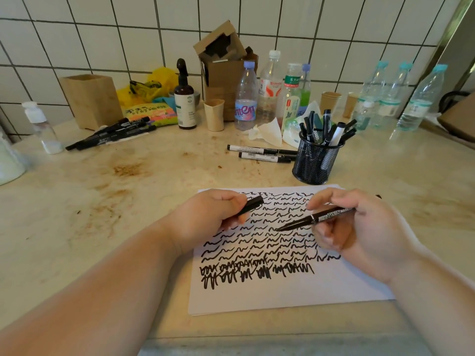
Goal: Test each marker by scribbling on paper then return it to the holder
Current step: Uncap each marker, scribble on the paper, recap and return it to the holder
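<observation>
Left hand grips cap; right hand pinches "TWIN MARKER" marker above paper.

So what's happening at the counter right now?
A person is testing markers. The right hand holds an uncapped black Twin marker above the scribble-covered paper, and the left hand holds its cap. More markers stand in the mesh holder; two lie beside it.

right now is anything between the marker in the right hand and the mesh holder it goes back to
Nothing visible blocks the way. The marker in the right hand is uncapped; its cap is in the left hand. The mesh holder stands just beyond the paper, already crowded with markers.
</observation>
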